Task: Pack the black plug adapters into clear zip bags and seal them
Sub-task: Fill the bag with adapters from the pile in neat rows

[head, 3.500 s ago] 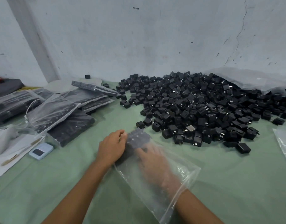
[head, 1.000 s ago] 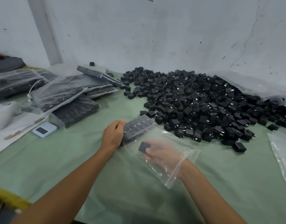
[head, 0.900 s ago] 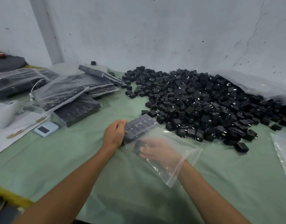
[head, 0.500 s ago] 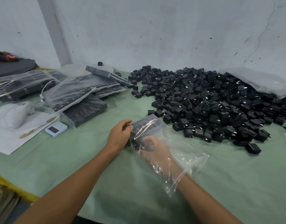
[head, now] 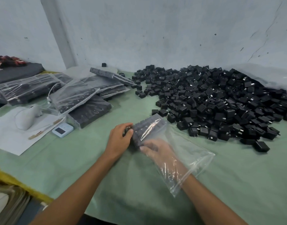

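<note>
Packing step under way; head view only.

Obs.: clear zip bag (head: 194, 154) lies flat on the table (head: 123, 189), mouth toward the person, closed end pointing at the loose pile (head: 220, 101) of black adapters. A packed row (head: 147, 127) of adapters is seen at the closed end, side by side. Most of the bag is unfilled, so est. early in this bag.

Left hand (head: 120, 140): placed outside the bag at its closed end, fingers (head: 129, 127) curled round that end and the row inside, bracing it.

Right hand (head: 160, 153): inserted through the mouth up to the wrist, seen through the film. Fingertips are bent over a dark block just beside the row, prob. one adapter. Pinching vs. pushing cannot be told; film glare and blur.

Handling (judged):
- Adapters: small, rigid, boxy, w/ metal prongs. Light singly, but a full bag is expected to be weighty. Best taken by the flat sides, prongs kept off the film to avoid snags.
- Bag: thin, limp, slippery, no shape of its own. Should be held at the filled end or by the zip lips, not mid-film. Row is likely to topple if the brace is let go.
- Sealing: lips to be lined up and pressed along their length once the hand is out.

Also noted: filled bags (head: 74, 96) stacked far left, well apart from the work.
</note>
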Motion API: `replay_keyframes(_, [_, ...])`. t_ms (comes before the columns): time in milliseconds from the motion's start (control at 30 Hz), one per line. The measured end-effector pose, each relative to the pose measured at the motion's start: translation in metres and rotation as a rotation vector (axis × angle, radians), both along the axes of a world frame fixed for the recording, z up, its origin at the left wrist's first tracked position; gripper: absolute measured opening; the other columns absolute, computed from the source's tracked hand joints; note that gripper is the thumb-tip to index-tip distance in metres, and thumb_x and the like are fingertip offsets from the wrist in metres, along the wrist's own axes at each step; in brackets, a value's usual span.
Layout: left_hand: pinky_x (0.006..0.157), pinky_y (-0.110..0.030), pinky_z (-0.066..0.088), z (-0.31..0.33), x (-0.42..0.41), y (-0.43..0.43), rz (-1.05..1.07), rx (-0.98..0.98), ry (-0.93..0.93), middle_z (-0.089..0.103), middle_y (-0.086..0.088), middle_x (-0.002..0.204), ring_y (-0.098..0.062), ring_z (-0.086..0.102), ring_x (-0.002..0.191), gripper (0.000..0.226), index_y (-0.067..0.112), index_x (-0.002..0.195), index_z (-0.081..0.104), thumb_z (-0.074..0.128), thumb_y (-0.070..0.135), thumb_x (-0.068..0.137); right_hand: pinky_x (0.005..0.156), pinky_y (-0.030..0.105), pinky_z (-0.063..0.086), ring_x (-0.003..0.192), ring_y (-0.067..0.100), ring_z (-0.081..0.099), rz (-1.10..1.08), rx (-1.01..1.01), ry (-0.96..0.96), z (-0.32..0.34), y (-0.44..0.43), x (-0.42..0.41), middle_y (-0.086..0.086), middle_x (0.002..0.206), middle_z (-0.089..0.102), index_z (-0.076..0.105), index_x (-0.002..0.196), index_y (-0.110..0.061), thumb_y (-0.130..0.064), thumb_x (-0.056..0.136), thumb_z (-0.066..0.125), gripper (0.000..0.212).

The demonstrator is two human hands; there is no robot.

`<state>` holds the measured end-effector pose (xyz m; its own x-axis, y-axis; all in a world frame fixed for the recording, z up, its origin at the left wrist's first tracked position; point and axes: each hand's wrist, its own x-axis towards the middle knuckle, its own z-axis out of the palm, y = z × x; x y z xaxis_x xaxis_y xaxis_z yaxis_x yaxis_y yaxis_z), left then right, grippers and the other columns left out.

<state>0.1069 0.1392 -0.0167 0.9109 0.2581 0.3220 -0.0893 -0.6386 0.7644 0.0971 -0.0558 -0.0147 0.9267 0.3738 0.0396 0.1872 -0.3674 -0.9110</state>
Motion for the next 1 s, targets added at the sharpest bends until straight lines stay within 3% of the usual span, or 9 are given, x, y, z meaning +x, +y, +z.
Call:
replay_keyframes(167, [0.103, -0.037, 0.046, 0.001, -0.011, 0.007, -0.059, 0.049, 0.091, 0.068, 0.004, 0.119, -0.016, 0.061, 0.11, 0.042, 0.024, 0.125, 0.067, 0.054, 0.042, 0.09, 0.076, 0.034, 0.059, 0.08, 0.007, 0.07, 0.017, -0.095, -0.04, -0.001, -0.003, 0.002, -0.007, 0.088, 0.073, 0.074, 0.093, -0.026, -0.04, 0.092, 0.063, 0.018])
replay_keyframes(333, [0.101, -0.039, 0.047, 0.0, -0.01, 0.008, -0.044, 0.055, 0.073, 0.068, 0.007, 0.116, -0.015, 0.061, 0.107, 0.028, 0.025, 0.124, 0.067, 0.063, 0.03, 0.097, 0.096, 0.036, 0.051, 0.105, 0.02, 0.067, 0.11, -0.288, -0.078, 0.013, -0.003, 0.007, -0.002, 0.106, 0.073, 0.073, 0.114, -0.023, -0.034, 0.099, 0.056, 0.026])
replay_keyframes(467, [0.102, -0.04, 0.047, 0.0, -0.011, 0.006, -0.033, 0.057, 0.086, 0.068, 0.006, 0.118, -0.015, 0.061, 0.108, 0.03, 0.025, 0.126, 0.066, 0.062, 0.031, 0.097, 0.095, 0.04, 0.053, 0.106, 0.023, 0.067, 0.089, -0.253, -0.076, 0.016, 0.001, 0.004, 0.006, 0.115, 0.071, 0.07, 0.123, -0.015, -0.026, 0.098, 0.061, 0.028])
replay_keyframes(567, [0.103, -0.041, 0.047, 0.001, -0.013, 0.005, -0.034, 0.041, 0.107, 0.067, 0.007, 0.122, -0.014, 0.06, 0.111, 0.033, 0.026, 0.127, 0.066, 0.063, 0.036, 0.096, 0.091, 0.017, 0.048, 0.114, 0.023, 0.06, 0.105, -0.261, -0.081, 0.013, 0.007, 0.006, 0.017, 0.133, 0.061, 0.059, 0.133, 0.001, -0.011, 0.102, 0.054, 0.034])
replay_keyframes(633, [0.105, -0.039, 0.046, 0.001, -0.014, 0.004, -0.025, 0.045, 0.134, 0.066, 0.01, 0.124, -0.013, 0.059, 0.113, 0.042, 0.031, 0.128, 0.064, 0.065, 0.049, 0.09, 0.082, 0.013, 0.049, 0.104, 0.02, 0.061, 0.128, -0.274, -0.08, 0.013, 0.006, 0.01, 0.018, 0.127, 0.064, 0.061, 0.131, -0.001, -0.011, 0.101, 0.055, 0.032])
replay_keyframes(700, [0.104, -0.038, 0.046, 0.002, -0.015, 0.002, -0.01, 0.043, 0.16, 0.066, 0.011, 0.122, -0.012, 0.059, 0.113, 0.054, 0.035, 0.126, 0.063, 0.065, 0.061, 0.079, 0.093, 0.031, 0.051, 0.105, 0.022, 0.066, 0.166, -0.305, -0.095, 0.013, 0.002, 0.01, 0.013, 0.117, 0.07, 0.069, 0.123, -0.009, -0.018, 0.1, 0.058, 0.027])
replay_keyframes(767, [0.102, -0.04, 0.048, 0.003, -0.014, 0.001, 0.012, 0.003, 0.181, 0.067, 0.013, 0.116, -0.013, 0.06, 0.11, 0.058, 0.037, 0.122, 0.064, 0.064, 0.066, 0.072, 0.09, 0.037, 0.052, 0.097, 0.017, 0.069, 0.147, -0.291, -0.128, 0.008, -0.002, 0.009, 0.001, 0.104, 0.075, 0.076, 0.111, -0.022, -0.029, 0.099, 0.059, 0.022])
replay_keyframes(867, [0.1, -0.042, 0.048, 0.004, -0.012, 0.0, 0.031, -0.016, 0.192, 0.068, 0.013, 0.111, -0.014, 0.062, 0.107, 0.056, 0.038, 0.119, 0.063, 0.064, 0.065, 0.07, 0.077, 0.033, 0.057, 0.075, 0.004, 0.067, 0.066, -0.174, -0.093, 0.0, -0.001, 0.006, -0.01, 0.083, 0.073, 0.075, 0.092, -0.038, -0.041, 0.094, 0.061, 0.014])
replay_keyframes(1000, [0.102, -0.041, 0.047, 0.006, -0.014, 0.0, 0.007, 0.009, 0.218, 0.066, 0.012, 0.117, -0.014, 0.06, 0.111, 0.065, 0.037, 0.126, 0.06, 0.065, 0.069, 0.069, 0.078, 0.029, 0.057, 0.08, 0.004, 0.07, 0.034, -0.095, -0.053, -0.003, 0.002, 0.007, -0.01, 0.085, 0.075, 0.075, 0.093, -0.039, -0.034, 0.093, 0.066, 0.011])
